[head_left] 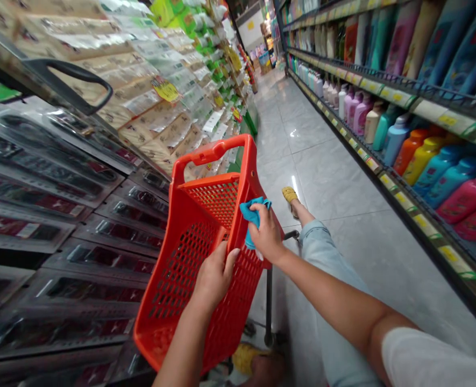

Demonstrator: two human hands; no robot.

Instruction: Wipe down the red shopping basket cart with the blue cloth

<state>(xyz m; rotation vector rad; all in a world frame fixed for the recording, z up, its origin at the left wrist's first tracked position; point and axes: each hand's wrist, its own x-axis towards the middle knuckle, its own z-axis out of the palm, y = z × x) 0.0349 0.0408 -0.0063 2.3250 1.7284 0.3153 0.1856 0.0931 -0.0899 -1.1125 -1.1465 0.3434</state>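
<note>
A bunched blue cloth (250, 212) is clamped in the fingers (260, 214) of the right hand (267, 235), pressed to the rim of a red wheeled shopping basket (238, 161). The basket's long axis runs from 7 o'clock to 1 o'clock, handle forward. The left hand (213, 277) curls around its side wall. A slackened grip could drop the cloth, and a sideways tilt could knock the basket into the packaged-goods shelf (60, 258) at 9 o'clock.
</note>
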